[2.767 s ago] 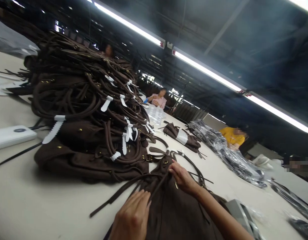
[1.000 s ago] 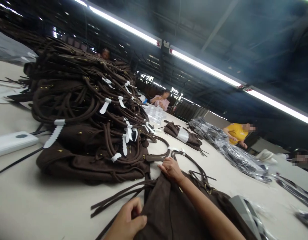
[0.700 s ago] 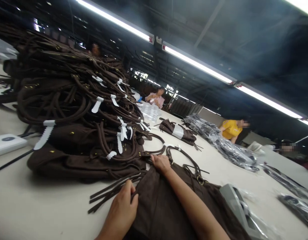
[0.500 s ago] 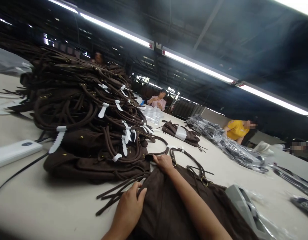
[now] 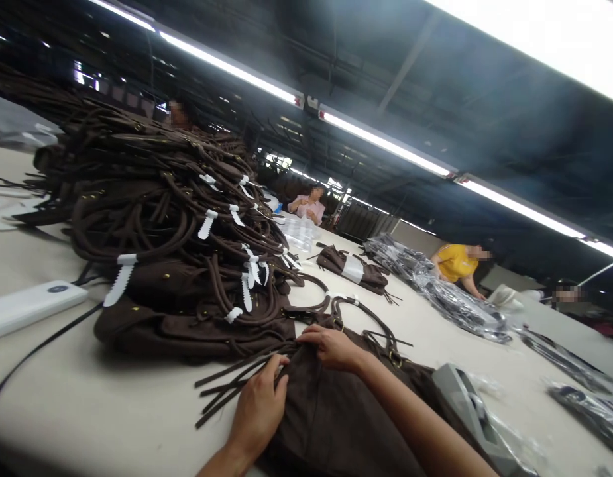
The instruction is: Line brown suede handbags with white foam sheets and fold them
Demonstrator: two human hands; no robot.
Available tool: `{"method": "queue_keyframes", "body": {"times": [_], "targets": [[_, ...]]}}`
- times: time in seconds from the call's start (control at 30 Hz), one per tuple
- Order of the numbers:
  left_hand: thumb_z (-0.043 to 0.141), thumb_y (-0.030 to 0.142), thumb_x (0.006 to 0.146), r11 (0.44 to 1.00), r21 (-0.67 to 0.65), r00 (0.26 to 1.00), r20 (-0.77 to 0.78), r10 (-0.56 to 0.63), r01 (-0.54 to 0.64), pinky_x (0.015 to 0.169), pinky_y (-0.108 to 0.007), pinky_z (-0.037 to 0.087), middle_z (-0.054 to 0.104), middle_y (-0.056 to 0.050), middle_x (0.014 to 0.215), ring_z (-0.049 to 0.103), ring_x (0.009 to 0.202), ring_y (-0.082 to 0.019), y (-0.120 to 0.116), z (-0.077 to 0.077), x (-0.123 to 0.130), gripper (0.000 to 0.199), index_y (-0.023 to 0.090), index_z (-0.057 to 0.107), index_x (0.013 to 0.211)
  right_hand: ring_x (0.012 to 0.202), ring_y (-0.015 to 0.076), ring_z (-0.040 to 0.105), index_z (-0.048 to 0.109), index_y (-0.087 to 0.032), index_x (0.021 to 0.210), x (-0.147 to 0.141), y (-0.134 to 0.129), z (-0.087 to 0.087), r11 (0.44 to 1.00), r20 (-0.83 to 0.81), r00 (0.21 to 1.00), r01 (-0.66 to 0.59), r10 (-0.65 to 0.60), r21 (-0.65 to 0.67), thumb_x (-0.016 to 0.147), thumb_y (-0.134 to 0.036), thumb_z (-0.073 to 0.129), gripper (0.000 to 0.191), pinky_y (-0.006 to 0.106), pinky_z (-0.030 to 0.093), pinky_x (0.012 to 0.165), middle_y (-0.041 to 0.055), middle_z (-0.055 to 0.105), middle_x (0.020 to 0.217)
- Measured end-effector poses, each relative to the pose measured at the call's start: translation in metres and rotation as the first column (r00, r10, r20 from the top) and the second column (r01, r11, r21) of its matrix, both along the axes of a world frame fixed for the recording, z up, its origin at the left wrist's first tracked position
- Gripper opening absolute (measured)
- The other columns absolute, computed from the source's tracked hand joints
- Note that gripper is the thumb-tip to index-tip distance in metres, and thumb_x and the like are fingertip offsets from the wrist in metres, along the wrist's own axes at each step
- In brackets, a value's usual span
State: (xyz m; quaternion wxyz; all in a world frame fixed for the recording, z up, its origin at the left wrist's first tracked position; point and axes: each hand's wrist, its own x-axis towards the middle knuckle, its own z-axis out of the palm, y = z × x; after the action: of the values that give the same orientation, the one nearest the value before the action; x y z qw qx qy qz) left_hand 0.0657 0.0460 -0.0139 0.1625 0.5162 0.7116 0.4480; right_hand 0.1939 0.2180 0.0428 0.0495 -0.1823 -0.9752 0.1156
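A dark brown handbag (image 5: pixel 356 411) lies on the table in front of me, its looped handles (image 5: pixel 368 315) pointing away. My left hand (image 5: pixel 259 404) grips the bag's left side edge, with the thumb on the cloth and the fingers curled at the side. Just above it, my right hand (image 5: pixel 336 349) pinches the bag's upper left corner, the forearm crossing over the bag. Thin brown straps (image 5: pixel 231 381) stick out to the left between the bag and the pile. A tall pile of similar brown bags (image 5: pixel 181 324) stands alongside, white tags (image 5: pixel 121 281) on their handles.
A white device (image 5: pixel 35 306) with a black cable lies at left. A grey tape dispenser (image 5: pixel 468 404) stands right of the bag. Farther back are a wrapped brown bundle (image 5: pixel 331 262), plastic-wrapped goods (image 5: pixel 435 291) and a co-worker in yellow (image 5: pixel 455 262); other people sit beyond.
My right hand has come down from the bag's top edge, near the handle, to its upper left corner, closer to my left hand. The left hand has barely moved.
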Motion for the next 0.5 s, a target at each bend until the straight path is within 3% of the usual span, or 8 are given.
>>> {"method": "queue_keyframes", "body": {"times": [0.13, 0.23, 0.3, 0.37, 0.43, 0.5], "targets": [[0.039, 0.012, 0.089, 0.997, 0.027, 0.996, -0.047, -0.076, 0.078, 0.083, -0.032, 0.047, 0.067, -0.002, 0.094, 0.064, 0.090, -0.018, -0.007, -0.006, 0.001, 0.024, 0.024, 0.059, 0.094, 0.079, 0.0156, 0.056, 0.059, -0.021, 0.076, -0.001, -0.001, -0.037, 0.966, -0.347, 0.903, 0.255, -0.252, -0.037, 0.061, -0.001, 0.043, 0.030, 0.025, 0.045, 0.072, 0.0014, 0.056, 0.086], [0.041, 0.008, 0.084, 0.985, 0.168, 0.994, -0.113, -0.016, 0.035, 0.099, -0.046, 0.039, 0.061, -0.009, 0.113, 0.054, 0.112, -0.026, -0.007, 0.001, 0.003, 0.030, 0.021, 0.063, 0.099, 0.077, 0.0157, 0.053, 0.050, -0.021, 0.072, 0.002, -0.004, -0.056, 0.950, -0.496, 0.815, 0.304, -0.299, -0.073, 0.061, -0.001, 0.041, 0.025, 0.026, 0.044, 0.070, 0.0016, 0.050, 0.083], [0.043, 0.005, 0.081, 0.957, 0.274, 0.988, 0.087, -0.127, 0.099, 0.110, -0.049, 0.028, 0.054, -0.011, 0.126, 0.043, 0.126, -0.028, 0.004, 0.014, 0.002, 0.036, 0.021, 0.064, 0.105, 0.076, 0.0162, 0.051, 0.047, -0.021, 0.072, 0.007, -0.006, -0.061, 0.949, -0.586, 0.749, 0.285, -0.308, -0.135, 0.063, -0.003, 0.040, 0.022, 0.027, 0.042, 0.069, 0.0015, 0.049, 0.082], [0.048, 0.007, 0.081, 0.942, 0.269, 0.858, 0.415, -0.301, 0.201, 0.112, -0.046, 0.026, 0.056, -0.009, 0.123, 0.044, 0.125, -0.027, 0.026, 0.029, -0.003, 0.031, 0.021, 0.065, 0.103, 0.075, 0.0169, 0.050, 0.046, -0.021, 0.070, 0.012, -0.006, -0.060, 0.942, -0.650, 0.683, 0.261, -0.335, -0.211, 0.063, -0.005, 0.039, 0.019, 0.028, 0.041, 0.069, 0.0014, 0.049, 0.080], [0.055, 0.012, 0.083, 0.940, 0.187, 0.696, 0.634, -0.338, 0.286, 0.105, -0.045, 0.037, 0.062, -0.008, 0.108, 0.054, 0.113, -0.026, 0.057, 0.040, -0.008, 0.016, 0.018, 0.066, 0.094, 0.075, 0.0176, 0.049, 0.045, -0.021, 0.067, 0.015, -0.003, -0.055, 0.933, -0.670, 0.649, 0.248, -0.361, -0.262, 0.063, -0.006, 0.038, 0.018, 0.029, 0.040, 0.071, 0.0012, 0.048, 0.077], [0.059, 0.021, 0.086, 0.922, 0.120, 0.571, 0.753, -0.326, 0.368, 0.093, -0.043, 0.048, 0.064, -0.007, 0.100, 0.061, 0.099, -0.022, 0.089, 0.040, -0.010, 0.010, 0.015, 0.064, 0.091, 0.076, 0.0179, 0.049, 0.045, -0.021, 0.066, 0.015, 0.002, -0.051, 0.928, -0.678, 0.634, 0.238, -0.373, -0.288, 0.063, -0.007, 0.037, 0.017, 0.030, 0.040, 0.073, 0.0012, 0.049, 0.076]]}}
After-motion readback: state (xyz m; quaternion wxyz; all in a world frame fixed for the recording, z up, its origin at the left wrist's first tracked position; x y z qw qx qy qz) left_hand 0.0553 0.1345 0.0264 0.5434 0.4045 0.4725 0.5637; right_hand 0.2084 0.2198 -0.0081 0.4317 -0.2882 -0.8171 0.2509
